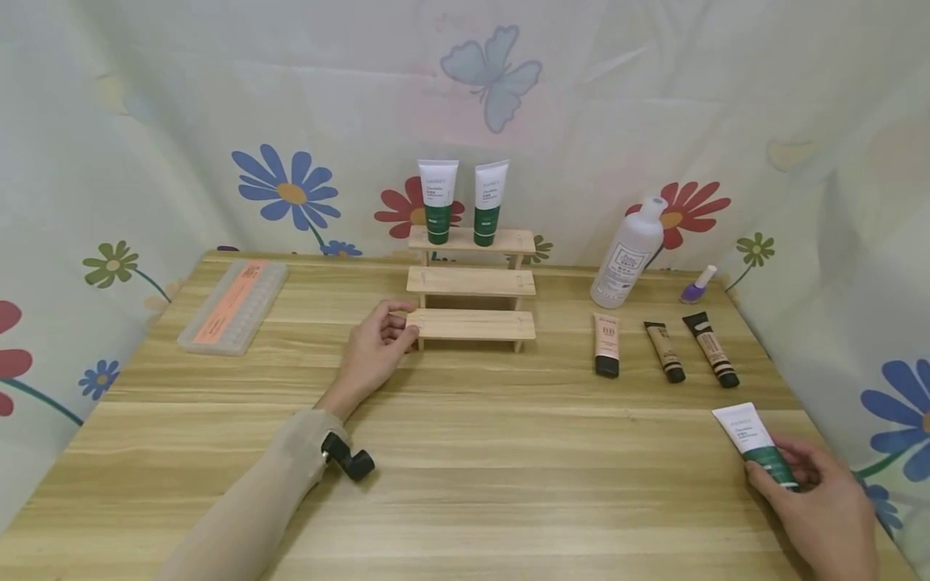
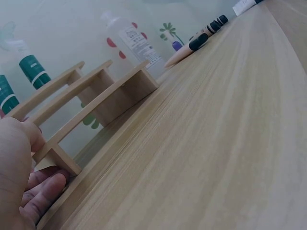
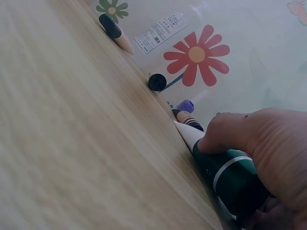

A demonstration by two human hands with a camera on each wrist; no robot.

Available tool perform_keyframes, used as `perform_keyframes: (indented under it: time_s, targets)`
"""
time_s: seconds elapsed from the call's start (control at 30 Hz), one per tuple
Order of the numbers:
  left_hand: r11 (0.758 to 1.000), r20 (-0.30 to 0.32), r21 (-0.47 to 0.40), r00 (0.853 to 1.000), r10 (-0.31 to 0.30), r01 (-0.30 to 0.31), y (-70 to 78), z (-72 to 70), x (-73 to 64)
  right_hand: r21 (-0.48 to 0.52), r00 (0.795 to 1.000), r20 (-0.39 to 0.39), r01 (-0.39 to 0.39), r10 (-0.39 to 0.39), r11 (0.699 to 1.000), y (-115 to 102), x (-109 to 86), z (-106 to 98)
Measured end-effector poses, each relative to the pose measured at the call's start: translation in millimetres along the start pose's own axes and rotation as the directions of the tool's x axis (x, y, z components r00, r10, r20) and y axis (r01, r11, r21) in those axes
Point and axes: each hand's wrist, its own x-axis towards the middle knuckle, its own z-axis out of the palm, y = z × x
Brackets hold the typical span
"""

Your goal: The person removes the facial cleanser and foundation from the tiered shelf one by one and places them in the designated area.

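A: Where is the white-and-green tube [image 1: 759,444]?
B: Near the right edge of the tabletop [image 1: 508,468], toward its front corner, in the right hand [image 1: 821,500]. Thumb and fingers are closed round the green end, leaving the white end free. I can't tell whether it touches the wood.

A: How would you handle it well?
B: I'd grip lightly, since it looks soft enough to squeeze out of shape, and lift it straight up before any sideways move, clear of the small tubes behind.

A: And the left hand [image 1: 374,347]?
B: Curled in a pinch on the left end of the lowest step of the wooden stand [image 1: 471,281], at the middle of the back edge. Gentle steadying should do; a tug could topple what stands on top.

A: Count everything.
B: One stand with three steps. Three white-and-green tubes: the held one, plus two upright tubes [image 1: 438,202] on the top step. Toward the right edge lie one pink tube [image 1: 606,345] and two black-capped tan tubes [image 1: 711,351]. By the back right corner, one white bottle [image 1: 626,258] and one purple nail polish [image 1: 699,286]. Near the back left corner, one clear box [image 1: 232,307].
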Motion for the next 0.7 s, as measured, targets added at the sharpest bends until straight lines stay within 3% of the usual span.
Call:
perform_keyframes:
  time_s: [0.23,0.7]
  targets:
    - [1.0,0.003,0.0,1.0,0.001,-0.001,0.9,-0.4,-0.4,-0.001,1.0,-0.005,-0.005,0.005,1.0,0.5,0.5,-0.9]
    - [1.0,0.003,-0.003,1.0,0.014,-0.014,1.0,-0.8,-1.2,0.102,0.992,-0.12,-0.014,0.027,0.995,-6.1,-2.1,-2.6]
